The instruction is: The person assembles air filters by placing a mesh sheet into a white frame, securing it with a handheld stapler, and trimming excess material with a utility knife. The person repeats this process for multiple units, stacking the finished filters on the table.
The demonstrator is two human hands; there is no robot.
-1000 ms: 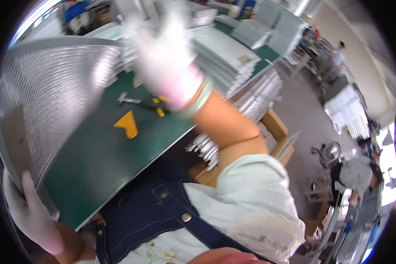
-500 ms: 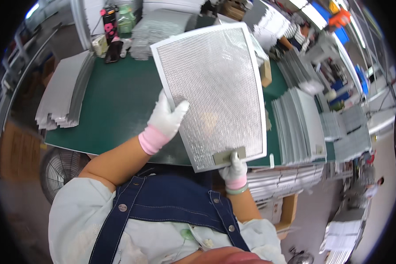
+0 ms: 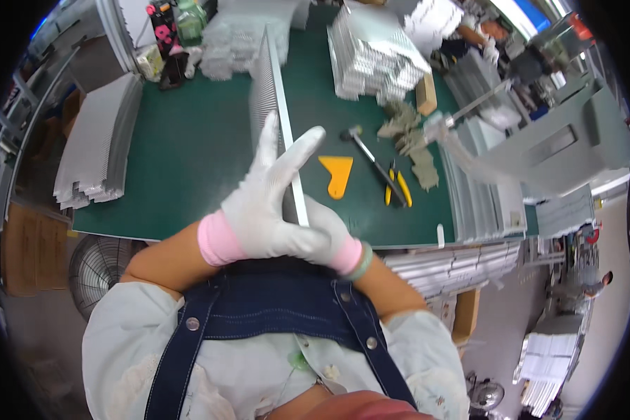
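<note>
A silver mesh filter panel [image 3: 284,133] with a pale metal frame stands nearly edge-on in front of me, so only its narrow side and a slanted strip of mesh show. My left hand [image 3: 262,210], in a white glove with a pink cuff, grips it low down, its fingers straddling the frame edge. Beside it, my right hand [image 3: 332,234], gloved alike, is at the panel's lower right side; its fingertips are partly hidden behind the frame and my left hand. Right of the panel lie a yellow scraper [image 3: 337,175], a hammer [image 3: 372,157] and yellow-handled pliers [image 3: 397,185].
The green table [image 3: 189,161] bears a panel stack [image 3: 98,140] on the left and another stack [image 3: 374,56] at the back. Greyish scraps [image 3: 421,164] lie near a wooden block [image 3: 425,94]. A grey machine arm [image 3: 553,140] juts in at right. A co-worker's gloved hand [image 3: 490,50] shows beyond.
The panel has turned from face-on to edge-on and shifted left, uncovering the tools and back stack. My hands have come close together at its lower end. The grey arm now shows at right.
</note>
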